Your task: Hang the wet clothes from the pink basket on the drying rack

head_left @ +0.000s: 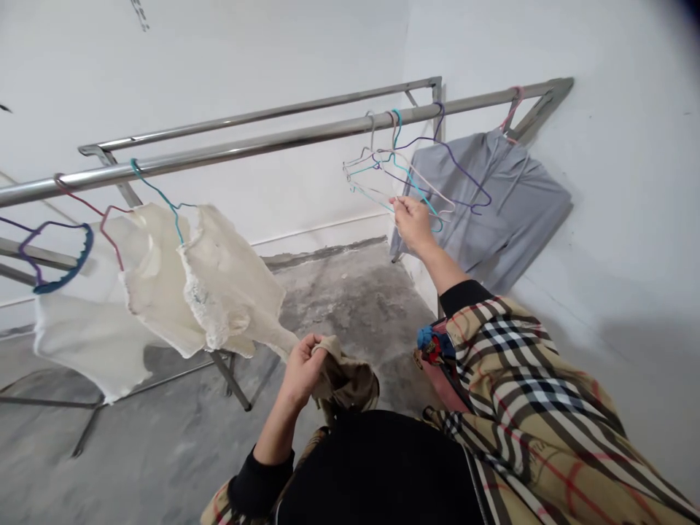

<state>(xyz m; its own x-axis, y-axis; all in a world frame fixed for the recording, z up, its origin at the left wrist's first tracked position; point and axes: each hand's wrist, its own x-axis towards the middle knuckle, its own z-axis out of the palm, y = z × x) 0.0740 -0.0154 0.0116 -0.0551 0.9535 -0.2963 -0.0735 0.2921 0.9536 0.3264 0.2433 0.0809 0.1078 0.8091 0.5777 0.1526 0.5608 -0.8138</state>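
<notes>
Left hand point(304, 370): located at near centre, thumb and fingertips pinching the edge of a khaki cloth point(353, 380), which hangs in loose folds to the right of the hand, close to the wearer's body. Right hand point(411, 221): raised farther off and to the right, thumb and forefinger pinched together on the thin pale wire of a clothes hanger point(372, 191); the remaining fingers are curled. That hanger is one of a tight cluster hooked on the thick near metal rail point(246, 147), its wires crossing those of a turquoise hanger point(411, 181) and a purple hanger point(462, 169); individual outlines are partly confused there. Immediately right of the cluster, a grey drawstring garment point(486, 244) hangs against the white wall, below a pink hook point(512, 109) on the same rail. A thinner far rail point(262, 114) runs behind. On the left of the near rail, a cream garment point(240, 266) hangs from a teal hanger point(156, 191); its lower corner extends to the left hand, contact undetermined. Further left are a second cream garment point(156, 299) on a dark red hanger point(109, 232) and a white garment point(82, 339). The floor point(342, 292) is grey and stained.
</notes>
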